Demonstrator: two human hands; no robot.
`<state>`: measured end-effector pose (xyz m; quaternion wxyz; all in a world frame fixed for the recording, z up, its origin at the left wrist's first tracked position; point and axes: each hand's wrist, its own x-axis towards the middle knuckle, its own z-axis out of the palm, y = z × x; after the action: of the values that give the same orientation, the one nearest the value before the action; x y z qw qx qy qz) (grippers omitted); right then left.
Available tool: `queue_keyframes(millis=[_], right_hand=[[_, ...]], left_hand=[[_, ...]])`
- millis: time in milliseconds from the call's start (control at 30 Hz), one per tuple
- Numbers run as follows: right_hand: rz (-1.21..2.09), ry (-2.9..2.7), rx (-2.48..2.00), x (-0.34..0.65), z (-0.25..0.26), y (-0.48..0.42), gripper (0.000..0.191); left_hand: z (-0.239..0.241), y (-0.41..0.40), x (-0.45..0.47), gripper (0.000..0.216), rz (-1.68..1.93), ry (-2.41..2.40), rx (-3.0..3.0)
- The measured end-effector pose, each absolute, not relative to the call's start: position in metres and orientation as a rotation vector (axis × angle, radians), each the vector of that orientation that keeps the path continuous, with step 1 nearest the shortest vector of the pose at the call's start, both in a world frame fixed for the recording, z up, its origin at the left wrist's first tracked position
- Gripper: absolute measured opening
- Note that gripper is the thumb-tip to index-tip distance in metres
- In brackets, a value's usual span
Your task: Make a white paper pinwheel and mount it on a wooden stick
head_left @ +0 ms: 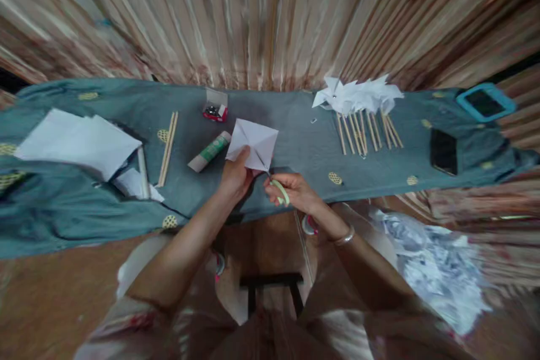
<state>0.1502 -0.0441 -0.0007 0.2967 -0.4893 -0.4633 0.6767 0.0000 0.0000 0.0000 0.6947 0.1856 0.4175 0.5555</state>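
A square of white paper [261, 138] with creases running corner to corner is pinched in my left hand [237, 175], thumb on top. My right hand [295, 191] grips a pair of scissors [280, 192] with pale green handles. Their blades meet the paper's near corner, along a diagonal crease; how far they reach into it I cannot tell. Just left of the paper lies a green and white tube [211, 150]. Behind that stands an open small red box [215, 111] with shiny little pieces inside.
White paper pinwheels [358, 97] on wooden sticks lie at the back right of the cloth-covered table [304, 180]. Paper sheets [80, 143] and two sticks [167, 149] are on the left. A phone [443, 151] and blue-framed device [486, 102] lie right. Crumpled plastic [439, 264] is below.
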Motion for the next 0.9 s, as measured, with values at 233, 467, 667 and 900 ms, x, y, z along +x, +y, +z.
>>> queue_keyframes(millis=[233,467,667,900], right_hand=[[1.820,-1.235,-1.270,0.1513,0.0000,-0.0464,0.055],[1.827,-1.218,-1.300,0.1508,0.0056,-0.0459,0.051],[1.821,-1.209,-1.294,0.1506,0.0043,-0.0464,0.049],[1.832,-1.192,-1.326,0.1503,0.0059,-0.0465,0.052]], left_hand=[[0.0010,-0.0005,-0.0005,0.029,1.231,0.944,0.382],[0.0026,-0.0011,0.0002,0.033,1.236,0.954,0.378],[0.0012,-0.0009,-0.0005,0.031,1.234,0.951,0.384],[0.0002,-0.0011,-0.0008,0.032,1.234,0.951,0.387]])
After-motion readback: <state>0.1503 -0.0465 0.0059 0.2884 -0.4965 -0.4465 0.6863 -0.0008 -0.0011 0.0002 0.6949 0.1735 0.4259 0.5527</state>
